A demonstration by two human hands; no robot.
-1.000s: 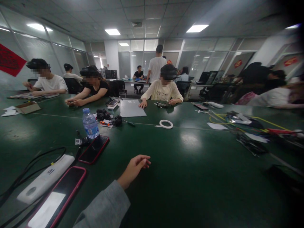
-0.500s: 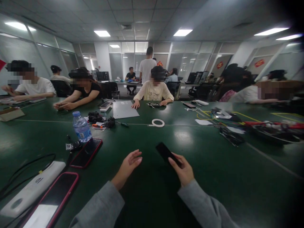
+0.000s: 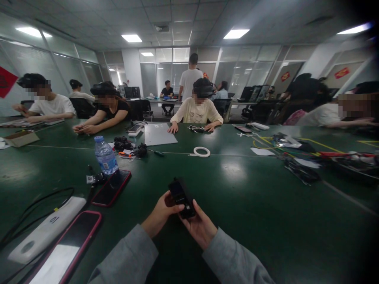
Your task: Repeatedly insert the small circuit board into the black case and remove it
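Observation:
Both hands hold a black handheld device (image 3: 181, 197), tilted above the green table. It has a dark screen on its upper part and a pale round button lower down; its exact kind is unclear. My left hand (image 3: 162, 211) grips its left side, the thumb lying across the face near the button. From below and the right, my right hand (image 3: 201, 225) closes round the lower end. Nearest to the left hand lies a red-edged phone (image 3: 111, 188), screen up.
Left, a water bottle (image 3: 106, 155), a white device marked 10 (image 3: 47, 228) with black cables, and a pink-cased phone (image 3: 63, 248). Ahead, a white ring-shaped coil (image 3: 201, 152) and a grey board (image 3: 160, 134). Cables and tools (image 3: 302, 170) lie right. Several people sit around the table.
My left hand has moved right and taken hold of the device. The right hand has brought it left and turned its face with the screen and button toward me. The view has shifted slightly.

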